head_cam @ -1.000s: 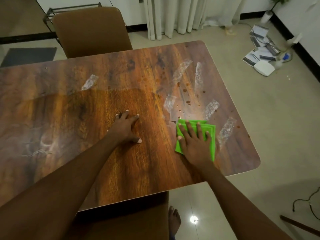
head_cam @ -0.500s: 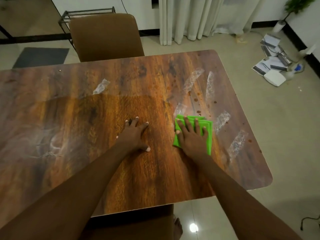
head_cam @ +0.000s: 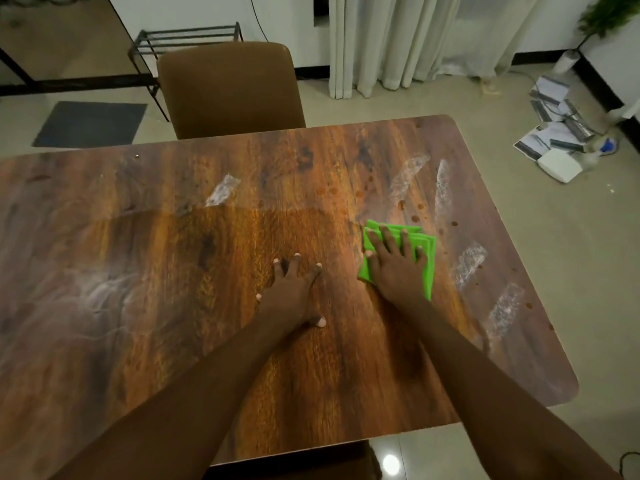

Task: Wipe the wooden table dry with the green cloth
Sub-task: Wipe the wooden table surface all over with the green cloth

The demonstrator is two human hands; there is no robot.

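Two bare hands lie flat on a wooden table (head_cam: 138, 306) seen from above. Right of centre in the frame, the right hand (head_cam: 394, 271) presses palm-down on a folded green cloth (head_cam: 427, 268), its fingers (head_cam: 386, 239) spread apart and laid across the fabric rather than curled around it. The cloth lies flat on the tabletop, its bright edges showing beyond the fingertips and along the hand's right side. Just left of it, at the middle of the frame, the left hand (head_cam: 294, 296) rests open on bare wood, fingers splayed, holding nothing. Small dark droplets (head_cam: 410, 206) dot the surface above and to the right of the cloth. Whitish smeared streaks (head_cam: 469, 261) mark the table's right side. At the upper middle, a brown chair (head_cam: 230, 88) stands against the table's far edge. Scattered papers (head_cam: 554, 133) lie on the floor at the upper right.
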